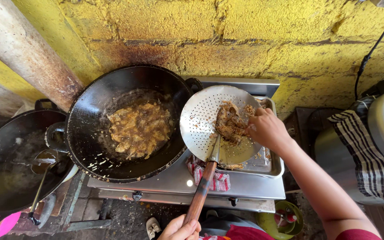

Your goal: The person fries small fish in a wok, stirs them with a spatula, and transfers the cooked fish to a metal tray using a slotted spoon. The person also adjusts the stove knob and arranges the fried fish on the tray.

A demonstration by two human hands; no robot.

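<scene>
Steel skimmer [210, 120] over tray [270, 166], handle running toward body | left hand [181, 230] wrapped round handle end | right hand [266, 129] nearer, fingers pinched on fried clump [230, 122] in bowl | wok [130, 122] left of skimmer

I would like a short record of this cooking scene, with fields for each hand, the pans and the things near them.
left hand: grips the wooden handle of the skimmer
right hand: touches fried food on the skimmer
wok: black, on the stove, food frying in oil
second pan: black, at left, ladle inside
cloth: red checked, under the skimmer
</scene>
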